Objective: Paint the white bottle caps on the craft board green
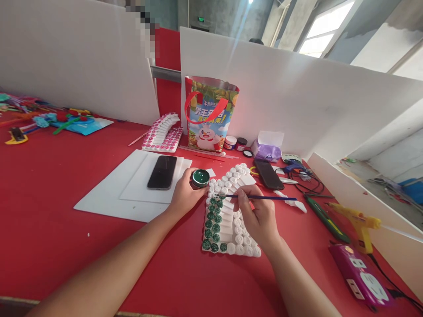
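My left hand [185, 190] is wrapped round a small open jar of green paint [200, 178], beside the upper left of a white craft piece [226, 224]. Rows of rolled white rosettes [238, 229] border that piece, with a stair-like strip up its middle. Green rosettes [216, 219] run along its left side and round the lower left corner. In a pinch, my right hand [258, 215] holds a thin paintbrush [267, 197] with a dark blue handle. The brush tip is at the rosettes just above the green ones; whether it touches them I cannot tell.
Left of the jar, a phone [161, 172] lies on white foam boards [109, 200]. Behind stand a pink-dotted craft piece [161, 132], a gift bag [211, 116] and paint jars [230, 142]. At right are another phone [269, 174], a glue gun [358, 220] and a purple power strip [360, 277].
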The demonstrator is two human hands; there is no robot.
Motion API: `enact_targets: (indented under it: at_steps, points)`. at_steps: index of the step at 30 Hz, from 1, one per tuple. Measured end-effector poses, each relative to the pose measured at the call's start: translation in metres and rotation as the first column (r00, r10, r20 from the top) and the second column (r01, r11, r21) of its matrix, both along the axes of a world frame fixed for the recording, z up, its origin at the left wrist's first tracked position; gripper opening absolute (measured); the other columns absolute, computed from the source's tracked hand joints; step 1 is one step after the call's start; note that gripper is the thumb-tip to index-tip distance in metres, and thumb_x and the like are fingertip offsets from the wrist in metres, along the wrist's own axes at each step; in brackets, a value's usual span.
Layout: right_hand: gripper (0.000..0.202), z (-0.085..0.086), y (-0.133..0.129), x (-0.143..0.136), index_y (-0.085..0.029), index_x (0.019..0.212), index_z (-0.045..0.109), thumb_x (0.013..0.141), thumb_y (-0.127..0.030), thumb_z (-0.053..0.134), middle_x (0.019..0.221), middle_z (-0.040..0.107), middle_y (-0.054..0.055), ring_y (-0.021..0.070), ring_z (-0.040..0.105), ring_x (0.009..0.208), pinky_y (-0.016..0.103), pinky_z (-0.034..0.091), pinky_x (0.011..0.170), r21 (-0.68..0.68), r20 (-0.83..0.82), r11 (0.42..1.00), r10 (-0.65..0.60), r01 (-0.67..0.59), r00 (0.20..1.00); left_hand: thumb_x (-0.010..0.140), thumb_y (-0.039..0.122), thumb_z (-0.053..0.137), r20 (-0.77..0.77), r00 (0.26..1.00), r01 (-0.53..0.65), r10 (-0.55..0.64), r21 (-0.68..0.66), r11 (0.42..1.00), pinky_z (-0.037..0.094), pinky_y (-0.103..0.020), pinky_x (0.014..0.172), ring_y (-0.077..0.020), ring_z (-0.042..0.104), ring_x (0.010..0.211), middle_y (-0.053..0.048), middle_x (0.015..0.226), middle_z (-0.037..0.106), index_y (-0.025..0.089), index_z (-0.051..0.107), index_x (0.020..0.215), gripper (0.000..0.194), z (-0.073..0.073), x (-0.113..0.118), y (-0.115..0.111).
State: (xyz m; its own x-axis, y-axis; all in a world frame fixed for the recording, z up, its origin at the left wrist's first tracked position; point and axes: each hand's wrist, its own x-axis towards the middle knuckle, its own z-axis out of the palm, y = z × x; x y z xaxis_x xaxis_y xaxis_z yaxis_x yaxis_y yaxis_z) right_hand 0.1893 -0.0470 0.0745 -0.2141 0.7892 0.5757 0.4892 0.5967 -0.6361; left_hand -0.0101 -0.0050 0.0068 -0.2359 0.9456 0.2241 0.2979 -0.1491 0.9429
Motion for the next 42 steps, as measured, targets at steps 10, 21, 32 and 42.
enact_targets:
  at_steps: [10, 21, 32, 42]
  points:
    - [0.026, 0.0004, -0.0005, 0.001, -0.022, 0.08, 0.057, 0.103, -0.031, 0.047, 0.06, 0.062, -0.002, 0.0112, 0.055, 0.048, 0.022, 0.04, 0.047, -0.035, -0.009, 0.999, -0.01, 0.009, 1.0, 0.067, 0.037, 0.083, 0.006, 1.0, 0.007, -0.007, -0.005, 1.0, 0.054, -0.034, 0.084, -0.0226, 0.069, 0.093, -0.002, 0.097, 0.073, 0.023, 0.059, 0.105, 0.047, 0.0009, 0.0002, -0.0009]
    - [0.026, -0.0001, -0.001, -0.0002, -0.022, 0.081, 0.057, 0.103, -0.031, 0.047, 0.061, 0.064, -0.001, 0.0125, 0.058, 0.051, 0.023, 0.043, 0.049, -0.03, 0.007, 1.0, -0.004, 0.004, 1.0, 0.066, 0.039, 0.084, 0.008, 1.0, 0.006, -0.006, -0.013, 1.0, 0.054, -0.034, 0.083, -0.0231, 0.069, 0.092, -0.003, 0.097, 0.073, 0.023, 0.058, 0.105, 0.049, 0.0024, 0.0007, -0.0005]
    - [0.027, -0.004, -0.0007, -0.0009, -0.023, 0.082, 0.057, 0.105, -0.034, 0.046, 0.065, 0.065, 0.001, 0.0145, 0.062, 0.056, 0.024, 0.045, 0.05, -0.049, -0.002, 0.999, 0.003, -0.003, 1.0, 0.066, 0.038, 0.084, -0.009, 1.0, 0.011, -0.011, -0.016, 1.0, 0.054, -0.035, 0.085, -0.0236, 0.07, 0.095, -0.002, 0.098, 0.074, 0.024, 0.059, 0.105, 0.048, 0.0005, -0.0001, -0.0002]
    - [0.026, -0.0036, -0.0002, -0.0014, -0.022, 0.08, 0.057, 0.103, -0.032, 0.048, 0.065, 0.065, 0.0, 0.0128, 0.06, 0.055, 0.023, 0.045, 0.05, -0.059, -0.013, 0.998, -0.02, 0.019, 1.0, 0.061, 0.029, 0.085, -0.064, 0.998, 0.0, -0.007, -0.108, 0.994, 0.054, -0.038, 0.083, -0.0265, 0.071, 0.094, -0.002, 0.096, 0.075, 0.024, 0.06, 0.1, 0.047, -0.0014, -0.0013, 0.0021]
